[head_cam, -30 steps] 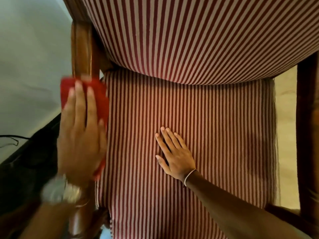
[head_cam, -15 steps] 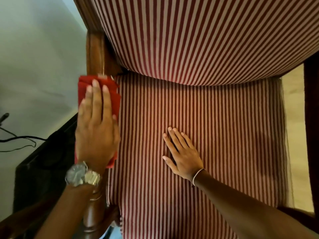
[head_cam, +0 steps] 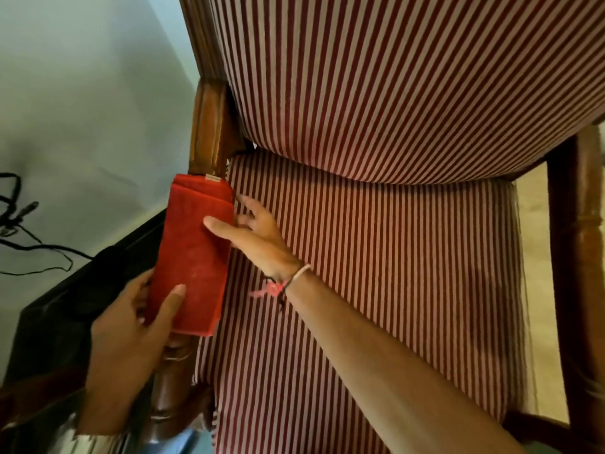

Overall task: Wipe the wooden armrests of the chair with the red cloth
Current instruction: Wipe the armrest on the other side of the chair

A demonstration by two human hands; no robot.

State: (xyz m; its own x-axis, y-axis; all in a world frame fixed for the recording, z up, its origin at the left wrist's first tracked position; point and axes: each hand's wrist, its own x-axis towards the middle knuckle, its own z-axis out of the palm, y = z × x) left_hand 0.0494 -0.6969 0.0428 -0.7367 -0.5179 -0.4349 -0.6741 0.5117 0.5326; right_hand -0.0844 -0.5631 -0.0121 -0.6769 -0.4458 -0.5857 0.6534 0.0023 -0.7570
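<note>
The folded red cloth [head_cam: 194, 253] lies lengthwise over the chair's left wooden armrest [head_cam: 209, 126]. My left hand [head_cam: 131, 335] grips the cloth's near end from the outer side, thumb on top. From across the seat, my right hand [head_cam: 252, 234] pinches the cloth's inner edge, thumb on its top and fingers below. The right wooden armrest [head_cam: 586, 244] runs down the right edge, untouched.
The chair's red-and-white striped seat [head_cam: 376, 273] and backrest [head_cam: 393, 77] fill the middle. A dark box-like object [head_cam: 82, 290] stands left of the armrest, with black cables [head_cam: 19, 224] against a pale wall. Beige floor shows at right.
My right hand has lifted off the seat and moved left onto the cloth. My left hand has slid back from on top of the cloth to gripping its near end.
</note>
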